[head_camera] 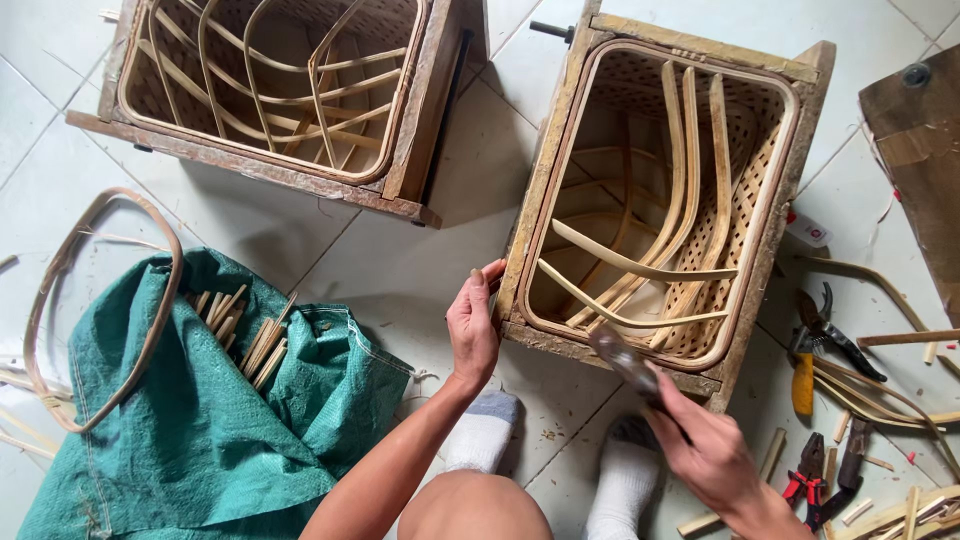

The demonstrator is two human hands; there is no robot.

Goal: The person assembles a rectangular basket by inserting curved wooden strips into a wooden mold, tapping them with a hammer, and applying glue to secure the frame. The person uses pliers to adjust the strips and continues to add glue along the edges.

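Observation:
A wooden box frame (560, 140) holding a woven bamboo basket with bent bamboo ribs (640, 268) stands on the tiled floor in front of me. My left hand (473, 325) grips the frame's near left corner. My right hand (705, 445) holds a dark hammer (625, 362); its blurred head is at the frame's near rim. My two feet in white socks (625, 480) rest below the frame.
A second wooden frame with a ribbed basket (280, 90) stands at the upper left. A green sack (200, 420) with bamboo sticks lies at left, a bent bamboo hoop (100, 300) over it. Shears (825, 330), red-handled pliers (815, 480) and bamboo strips lie at right.

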